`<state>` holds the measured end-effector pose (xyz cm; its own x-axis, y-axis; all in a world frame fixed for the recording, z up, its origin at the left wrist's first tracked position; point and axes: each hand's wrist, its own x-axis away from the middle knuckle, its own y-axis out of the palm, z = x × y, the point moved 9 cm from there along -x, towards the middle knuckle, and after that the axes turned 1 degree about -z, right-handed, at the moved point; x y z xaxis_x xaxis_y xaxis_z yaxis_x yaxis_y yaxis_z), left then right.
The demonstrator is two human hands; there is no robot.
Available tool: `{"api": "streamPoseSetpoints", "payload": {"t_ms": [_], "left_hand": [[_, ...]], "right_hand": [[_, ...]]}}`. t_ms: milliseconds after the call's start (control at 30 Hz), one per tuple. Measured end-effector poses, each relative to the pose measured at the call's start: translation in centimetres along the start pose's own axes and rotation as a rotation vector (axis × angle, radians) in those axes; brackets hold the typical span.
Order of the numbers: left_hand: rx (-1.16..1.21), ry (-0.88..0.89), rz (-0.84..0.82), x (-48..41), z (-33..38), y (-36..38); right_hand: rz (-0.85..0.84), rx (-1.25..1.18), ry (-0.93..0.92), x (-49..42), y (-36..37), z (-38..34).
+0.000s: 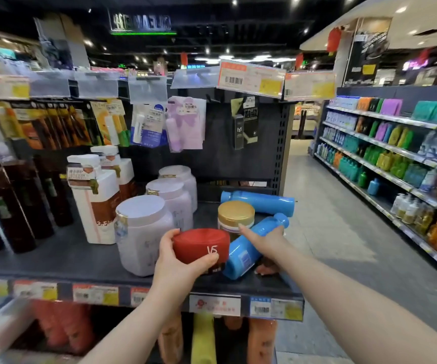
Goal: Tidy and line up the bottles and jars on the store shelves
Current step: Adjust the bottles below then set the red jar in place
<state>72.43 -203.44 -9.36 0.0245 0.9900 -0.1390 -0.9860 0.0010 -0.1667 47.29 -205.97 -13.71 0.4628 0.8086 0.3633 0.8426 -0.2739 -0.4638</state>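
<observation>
My left hand grips a red jar with a white "VS" mark, held just above the dark shelf near its front edge. My right hand wraps around a blue bottle lying tilted on its side, cap pointing back right. Behind them stands a gold-lidded jar, and a second blue bottle lies flat at the back. Three pale lilac jars with white lids stand in a row going back, just left of the red jar.
White pump bottles and dark brown bottles stand on the shelf's left. Packets hang on hooks above. Price tags line the shelf edge; orange bottles sit below. An aisle and stocked shelves lie to the right.
</observation>
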Motion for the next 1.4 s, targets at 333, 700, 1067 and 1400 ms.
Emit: {"api": "streamPoseSetpoints", "payload": {"t_ms": [333, 700, 1067, 1400], "left_hand": [[-0.033, -0.033, 0.014, -1.0, -1.5, 0.4], [-0.143, 0.004, -0.121, -2.4, -2.4, 2.9], [-0.384, 0.02, -0.148, -3.6, -2.7, 3.1], [-0.49, 0.049, -0.171, -4.1, -2.4, 3.5]], "right_hand": [[-0.048, -0.249, 0.04, -1.4, -0.2, 1.6], [0.075, -0.358, -0.345, -0.8, -5.2, -1.2], [0.095, -0.111, -0.574, -3.1, -5.0, -4.7], [0.024, -0.101, -0.581, -4.9, -4.5, -5.4]]}}
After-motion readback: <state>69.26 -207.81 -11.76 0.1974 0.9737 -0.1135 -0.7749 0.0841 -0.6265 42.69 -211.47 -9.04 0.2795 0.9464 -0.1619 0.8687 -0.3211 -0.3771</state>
